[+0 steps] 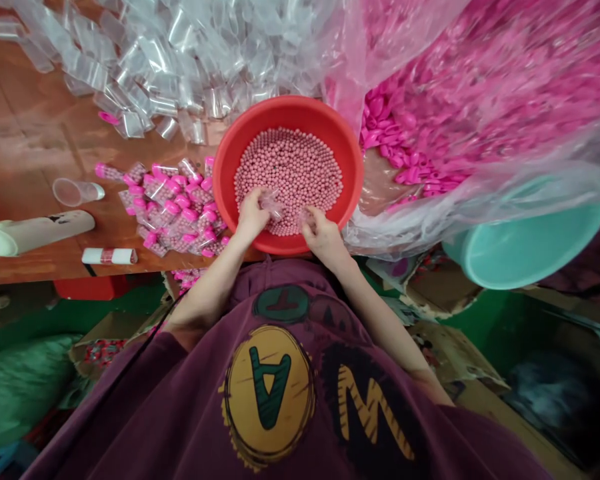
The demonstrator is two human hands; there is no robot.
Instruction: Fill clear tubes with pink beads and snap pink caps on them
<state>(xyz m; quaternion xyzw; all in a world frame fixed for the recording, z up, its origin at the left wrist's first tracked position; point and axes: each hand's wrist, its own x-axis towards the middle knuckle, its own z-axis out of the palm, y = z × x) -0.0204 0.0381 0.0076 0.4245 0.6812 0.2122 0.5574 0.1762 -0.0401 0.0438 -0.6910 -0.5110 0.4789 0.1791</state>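
A red basin (290,107) holds many small pink beads (290,167). Inside it, over the near part of the beads, are both of my hands. My left hand (253,215) is closed on a clear plastic bottle (273,203), tilted low over the beads. On the right side of the basin, my right hand (321,233) is curled at the beads; a clear, blurred piece, apparently another clear plastic bottle (306,219), shows at its fingertips. Left of the basin lies a pile of bead-filled clear bottles with pink caps (180,207).
Loose clear bottles (175,60) heap at the back left. Pink caps (395,133) spill from a large plastic bag (405,40) at the right. A turquoise basin (535,233) stands at the right edge. A clear cup (75,192) and a white cylinder (40,233) lie far left.
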